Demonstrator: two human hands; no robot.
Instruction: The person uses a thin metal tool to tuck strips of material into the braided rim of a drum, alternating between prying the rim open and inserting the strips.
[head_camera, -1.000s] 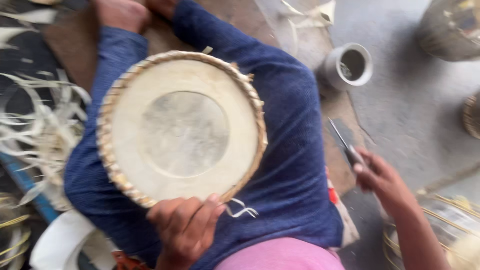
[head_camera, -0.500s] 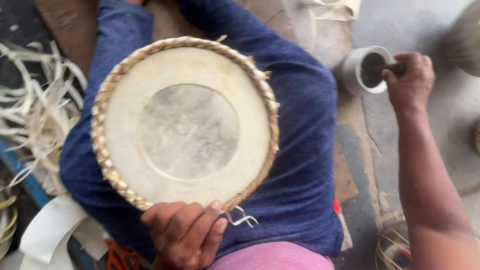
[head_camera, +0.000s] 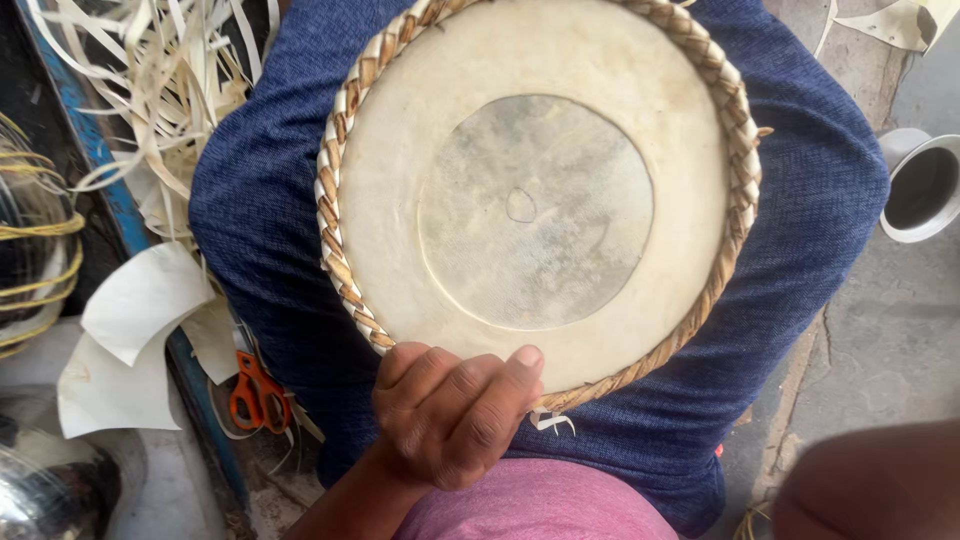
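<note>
A round drum head (head_camera: 540, 200) of pale hide lies on my lap, which is clad in blue cloth (head_camera: 800, 230). It has a darker grey circle in the middle and a braided straw-coloured rim (head_camera: 335, 240). My left hand (head_camera: 450, 410) grips its near edge, fingers curled and thumb lying on the hide. A short pale strip end (head_camera: 550, 422) sticks out under the rim beside the thumb. A blurred brown shape (head_camera: 870, 485) at the bottom right is my right hand or forearm; its fingers cannot be made out.
A grey metal cup (head_camera: 925, 185) stands on the concrete floor at the right. Orange-handled scissors (head_camera: 255, 390) lie at the left by a blue bar (head_camera: 110, 170). Loose pale strips (head_camera: 150, 90) and white hide scraps (head_camera: 140, 300) are piled at the left.
My right hand has come away from the metal cup and drawn back to the bottom right corner. The view has closed in on the drum head. My left hand keeps its hold.
</note>
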